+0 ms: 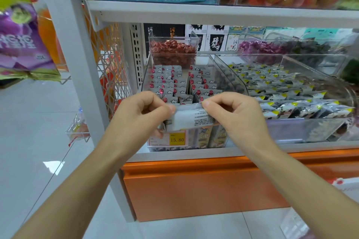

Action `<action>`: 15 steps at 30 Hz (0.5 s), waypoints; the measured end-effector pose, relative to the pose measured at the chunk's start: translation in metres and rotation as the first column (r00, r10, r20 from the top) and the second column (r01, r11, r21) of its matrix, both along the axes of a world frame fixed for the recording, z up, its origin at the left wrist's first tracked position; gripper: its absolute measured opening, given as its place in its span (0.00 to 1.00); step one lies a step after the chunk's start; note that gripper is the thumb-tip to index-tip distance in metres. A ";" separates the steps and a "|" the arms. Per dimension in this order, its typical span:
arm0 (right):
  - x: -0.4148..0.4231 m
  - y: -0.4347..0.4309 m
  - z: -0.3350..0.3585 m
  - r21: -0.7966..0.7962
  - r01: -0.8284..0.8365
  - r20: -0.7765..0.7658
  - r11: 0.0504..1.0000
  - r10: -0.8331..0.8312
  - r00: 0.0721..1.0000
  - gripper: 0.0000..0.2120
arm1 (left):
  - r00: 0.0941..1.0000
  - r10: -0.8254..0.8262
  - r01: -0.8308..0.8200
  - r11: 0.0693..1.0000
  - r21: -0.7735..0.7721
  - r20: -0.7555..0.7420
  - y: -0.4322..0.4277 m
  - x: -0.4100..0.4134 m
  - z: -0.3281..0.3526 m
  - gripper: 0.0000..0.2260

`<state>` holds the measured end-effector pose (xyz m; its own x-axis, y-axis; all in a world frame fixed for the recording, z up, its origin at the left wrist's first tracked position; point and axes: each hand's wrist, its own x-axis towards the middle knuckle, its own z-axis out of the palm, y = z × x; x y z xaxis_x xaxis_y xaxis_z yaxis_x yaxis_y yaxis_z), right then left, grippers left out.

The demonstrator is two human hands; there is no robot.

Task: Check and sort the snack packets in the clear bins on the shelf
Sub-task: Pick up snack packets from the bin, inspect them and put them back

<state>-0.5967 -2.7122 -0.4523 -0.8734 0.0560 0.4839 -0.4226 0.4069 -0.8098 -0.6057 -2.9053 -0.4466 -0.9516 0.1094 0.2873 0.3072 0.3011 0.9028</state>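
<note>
Packet: one small packet was held up between both hands, just in front of the left bin's front edge and above the yellow price label.
Long axis: it ran side to side, from one hand across to the other, printed back turned up towards the camera.
Left hand: thumb and curled fingers pinched the packet's left end.
Right hand: thumb and curled fingers pinched the right end; both hands sat level, neither clearly nearer the bins.
Left bin: it lay directly beyond the hands, and its rows of grey packets with red spots stood on edge in two columns.
Right bin: it stood to the right of the hands, with black-and-white packets bearing yellow corners laid in overlapping rows.
Coming move: the grey rows ahead probably suited this packet, so a short reach forward would do; its front face was not visible, so the match could not be confirmed.
Materials: the packet looked like thin crinkled film, pale grey with fine print and a crimped edge; the bins were hard, glossy clear plastic with a curved dividing wall between them.
</note>
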 end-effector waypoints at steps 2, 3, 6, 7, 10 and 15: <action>0.000 0.000 0.000 0.010 -0.009 -0.016 1.000 0.009 1.000 0.07 | 0.999 0.015 -0.016 0.998 -0.057 -0.031 -0.004 -0.001 0.001 0.09; 0.000 0.000 0.000 0.011 -0.014 -0.020 1.000 0.014 1.000 0.06 | 0.999 0.018 -0.022 0.996 -0.086 -0.050 -0.005 -0.002 0.001 0.09; 0.000 0.000 -0.001 0.005 -0.037 -0.017 0.999 0.037 0.999 0.06 | 0.996 0.016 -0.026 0.992 -0.126 -0.083 -0.008 -0.001 0.003 0.10; 0.000 0.000 -0.001 0.001 -0.048 -0.015 0.999 0.048 0.999 0.06 | 0.995 0.016 -0.031 0.988 -0.151 -0.096 -0.009 -0.001 0.004 0.09; 0.000 0.000 -0.001 -0.020 -0.089 -0.005 0.996 0.089 0.996 0.07 | 0.992 0.010 -0.037 0.975 -0.218 -0.123 -0.012 0.000 0.006 0.07; -0.001 0.000 0.002 -0.170 -0.201 0.115 0.965 0.222 0.968 0.11 | 0.985 -0.021 -0.021 0.970 -0.243 -0.171 -0.011 0.000 0.008 0.06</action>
